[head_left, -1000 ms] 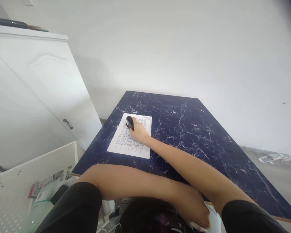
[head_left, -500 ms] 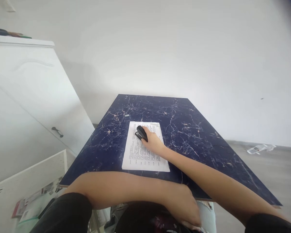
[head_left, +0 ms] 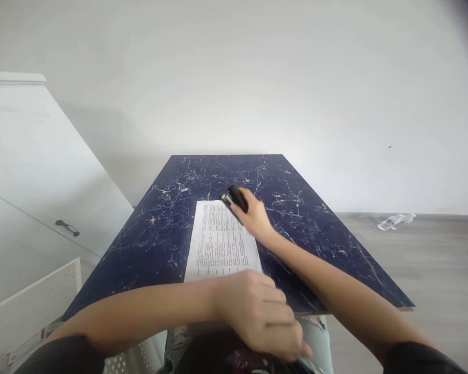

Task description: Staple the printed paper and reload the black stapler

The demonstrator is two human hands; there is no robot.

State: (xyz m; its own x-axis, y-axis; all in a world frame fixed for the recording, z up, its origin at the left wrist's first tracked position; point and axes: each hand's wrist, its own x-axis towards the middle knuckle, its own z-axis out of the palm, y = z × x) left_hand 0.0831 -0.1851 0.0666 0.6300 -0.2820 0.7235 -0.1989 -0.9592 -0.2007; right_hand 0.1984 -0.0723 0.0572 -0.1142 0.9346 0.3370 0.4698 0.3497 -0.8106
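My right hand (head_left: 254, 214) is closed around a black stapler (head_left: 237, 198), holding it above the top right part of a printed sheet of paper (head_left: 222, 244). The paper lies on the dark blue marble-patterned table (head_left: 288, 208), and the hand and stapler cover its upper right corner. My left hand (head_left: 261, 317) hangs over the table's near edge, close to the paper's lower end. Its fingers are curled in, and whatever they hold, if anything, is hidden.
A small pale piece (head_left: 184, 190) lies on the table, left of the paper's top. To the left stands a white cabinet (head_left: 23, 156) with a dark handle. A white wall rises behind the table, and crumpled clear plastic (head_left: 395, 221) lies on the floor at right.
The stapler in my right hand has moved from the middle of the paper's upper half to its upper right corner. My left hand has come up from my lap. The view has shifted.
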